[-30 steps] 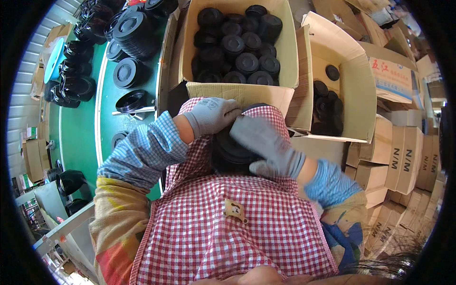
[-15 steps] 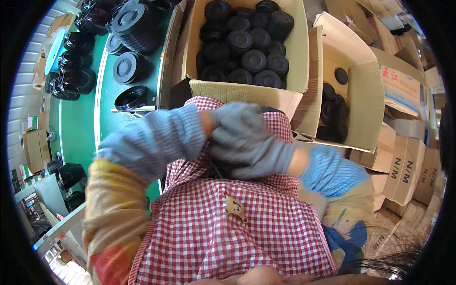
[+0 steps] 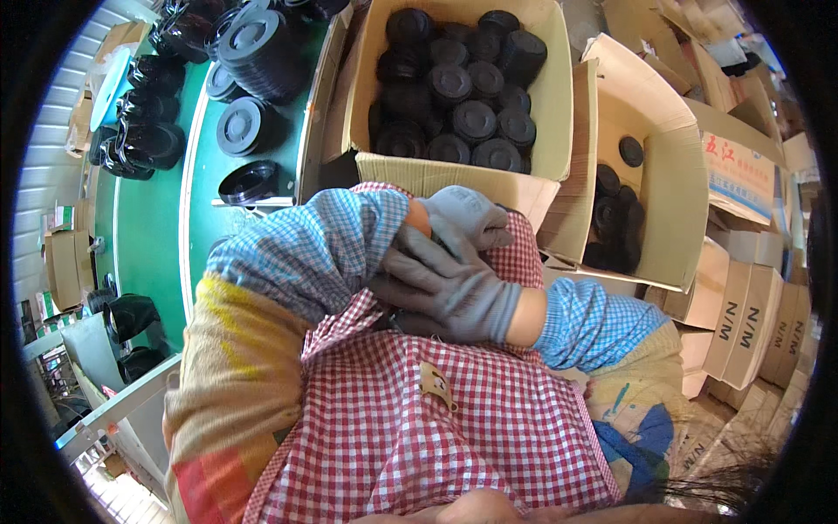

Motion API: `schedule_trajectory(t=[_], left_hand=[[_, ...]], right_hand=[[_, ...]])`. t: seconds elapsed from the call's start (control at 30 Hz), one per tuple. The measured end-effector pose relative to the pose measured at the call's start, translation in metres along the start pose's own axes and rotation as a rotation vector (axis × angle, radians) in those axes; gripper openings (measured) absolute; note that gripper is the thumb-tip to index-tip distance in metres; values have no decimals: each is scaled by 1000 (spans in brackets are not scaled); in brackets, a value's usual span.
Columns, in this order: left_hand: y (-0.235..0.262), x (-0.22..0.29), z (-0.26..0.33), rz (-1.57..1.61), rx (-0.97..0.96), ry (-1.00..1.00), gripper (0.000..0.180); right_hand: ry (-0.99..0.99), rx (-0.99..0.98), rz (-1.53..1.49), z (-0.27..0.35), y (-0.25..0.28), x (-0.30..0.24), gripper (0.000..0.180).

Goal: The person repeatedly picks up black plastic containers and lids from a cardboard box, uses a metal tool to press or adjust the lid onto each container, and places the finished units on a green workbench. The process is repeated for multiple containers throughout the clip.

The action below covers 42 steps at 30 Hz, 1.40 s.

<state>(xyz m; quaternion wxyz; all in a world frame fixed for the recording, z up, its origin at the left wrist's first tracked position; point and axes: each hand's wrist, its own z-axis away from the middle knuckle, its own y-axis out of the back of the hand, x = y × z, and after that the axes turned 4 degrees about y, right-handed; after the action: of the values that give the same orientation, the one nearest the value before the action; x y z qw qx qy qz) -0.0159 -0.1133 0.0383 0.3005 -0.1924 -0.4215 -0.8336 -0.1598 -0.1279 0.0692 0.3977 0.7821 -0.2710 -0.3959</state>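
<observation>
While grey-gloved right hand (image 3: 449, 284) overlaps left wrist, fingers spread and slightly bent, grey-gloved left hand (image 3: 467, 217) points toward 1 o'clock, fingers partly curled. Cannot tell whether either grips anything. Dark thing (image 3: 392, 316) at lap, just below right hand, mostly hidden. Tan cardboard box (image 3: 471, 177) of round black discs (image 3: 474, 120) at 12 o'clock; smaller tan cardboard box (image 3: 676, 201) at 2; long green tabletop (image 3: 144, 253) at 9.

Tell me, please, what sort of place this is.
Probably a factory or packing workshop: a green table bears stacked black round parts, an open carton holds similar parts, and cardboard boxes stand on the right.
</observation>
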Motion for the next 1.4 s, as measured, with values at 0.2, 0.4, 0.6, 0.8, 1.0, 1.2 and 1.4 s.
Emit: schedule_trajectory(t=[0.2, 0.4, 0.6, 0.8, 1.0, 1.2, 1.4], left_hand=[[-34, -53, 21, 402, 344, -713, 32], [-14, -8, -9, 11, 60, -50, 29], [-31, -86, 113, 289, 1260, -83, 23], [-79, -290, 281, -273, 1183, 917, 76], [-69, -290, 277, -144, 851, 890, 34], [-85, -265, 296, -176, 792, 768, 19], [-74, -180, 332, -44, 732, 567, 16]], right_hand=[[128, -110, -118, 29, 17, 36, 55], [-57, -137, 18, 3, -12, 0, 56], [-280, 277, -28, 44, 20, 21, 68], [-558, 410, -71, 80, 10, 22, 56], [-511, 453, -31, 54, 17, 22, 50], [-529, 457, -135, 46, 18, 24, 49], [-364, 361, -110, 12, 29, 24, 52]])
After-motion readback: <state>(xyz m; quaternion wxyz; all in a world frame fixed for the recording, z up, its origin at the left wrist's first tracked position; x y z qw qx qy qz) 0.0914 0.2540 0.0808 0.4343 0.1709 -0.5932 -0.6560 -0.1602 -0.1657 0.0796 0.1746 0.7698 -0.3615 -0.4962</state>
